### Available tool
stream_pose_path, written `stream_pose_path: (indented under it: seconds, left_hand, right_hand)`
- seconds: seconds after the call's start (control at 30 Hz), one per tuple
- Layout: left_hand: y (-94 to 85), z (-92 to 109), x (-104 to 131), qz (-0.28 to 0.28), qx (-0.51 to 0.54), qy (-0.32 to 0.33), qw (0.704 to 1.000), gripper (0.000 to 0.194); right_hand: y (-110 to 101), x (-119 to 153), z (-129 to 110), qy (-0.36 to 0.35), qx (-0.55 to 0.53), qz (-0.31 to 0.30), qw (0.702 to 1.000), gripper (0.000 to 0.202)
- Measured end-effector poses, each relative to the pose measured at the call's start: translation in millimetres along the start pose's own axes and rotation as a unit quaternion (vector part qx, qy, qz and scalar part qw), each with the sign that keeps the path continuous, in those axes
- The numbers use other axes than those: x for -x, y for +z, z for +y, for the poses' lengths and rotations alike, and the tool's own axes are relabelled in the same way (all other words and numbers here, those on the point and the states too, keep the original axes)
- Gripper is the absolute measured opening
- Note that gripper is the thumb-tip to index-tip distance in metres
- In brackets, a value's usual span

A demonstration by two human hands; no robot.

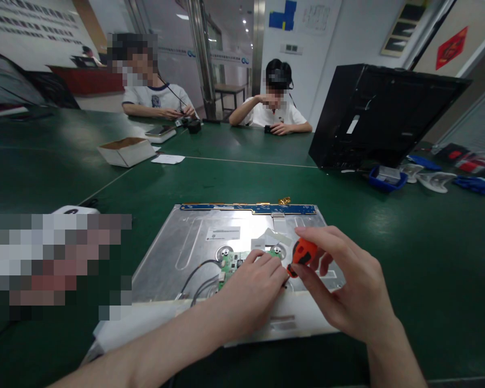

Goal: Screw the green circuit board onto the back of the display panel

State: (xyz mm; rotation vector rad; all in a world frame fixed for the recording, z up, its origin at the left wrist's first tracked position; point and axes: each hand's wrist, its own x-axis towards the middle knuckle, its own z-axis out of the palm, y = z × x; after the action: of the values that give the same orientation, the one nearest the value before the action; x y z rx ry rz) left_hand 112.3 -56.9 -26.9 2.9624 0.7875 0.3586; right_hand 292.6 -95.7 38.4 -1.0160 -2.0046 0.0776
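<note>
My right hand (pixel 353 283) grips a small screwdriver with an orange and black handle (pixel 305 251), tilted with its tip end toward the left. My left hand (pixel 253 291) rests on a green circuit board (pixel 230 262), fingers curled down beside the screwdriver's tip; the fingertips and whatever they hold are hidden. Beneath both hands lies a flat metal display panel (pixel 198 231), back side up. A blue circuit strip (pixel 226 208) runs along its far edge, and dark cables (pixel 202 264) lead from the green board's left side. White film (pixel 157 318) covers the panel's near part.
A large black monitor casing (pixel 372 118) stands at the back right, near a blue tray (pixel 386 178). An open cardboard box (pixel 125 152) and white paper (pixel 168 159) lie at the back left. Two people sit across the green table (pixel 234 180).
</note>
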Motion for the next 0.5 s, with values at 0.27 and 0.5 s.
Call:
stream_pose_path:
  seconds: [0.27,0.5]
  left_hand:
    - [0.9,-1.1,0.1,0.016,0.016,-0.002,1.0,0.012]
    - [0.1,-2.6,0.9,0.025,0.035,0.003,0.999,0.009]
  right_hand:
    - [2.1,0.5,1.6,-0.004,0.014,0.005,1.0,0.042]
    - [0.4,2.2,1.2,-0.019,0.048,0.029,0.998,0.044]
